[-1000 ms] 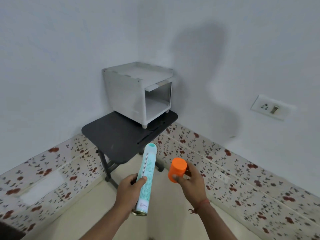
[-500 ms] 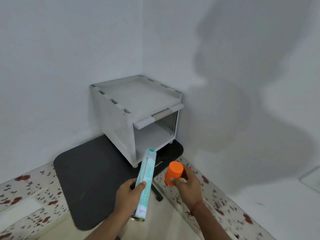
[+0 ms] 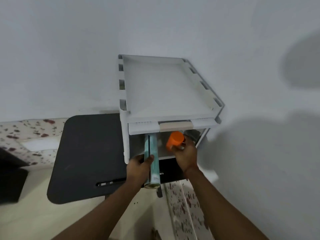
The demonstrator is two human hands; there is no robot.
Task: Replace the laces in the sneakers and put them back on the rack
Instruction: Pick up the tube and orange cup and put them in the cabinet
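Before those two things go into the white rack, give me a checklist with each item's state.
1. Left hand grips the teal spray can: ok.
2. Right hand holds the orange cap: ok.
3. Can's top end is already under the rack's front lip, in the lower opening: ok.
4. Room on the lower shelf behind the can and cap: cannot tell, the hands and front lip hide most of it.
5. Rack sits squarely on the black table: cannot tell, its feet are hidden.
6. Sneakers or laces in view: not ok, none are visible.
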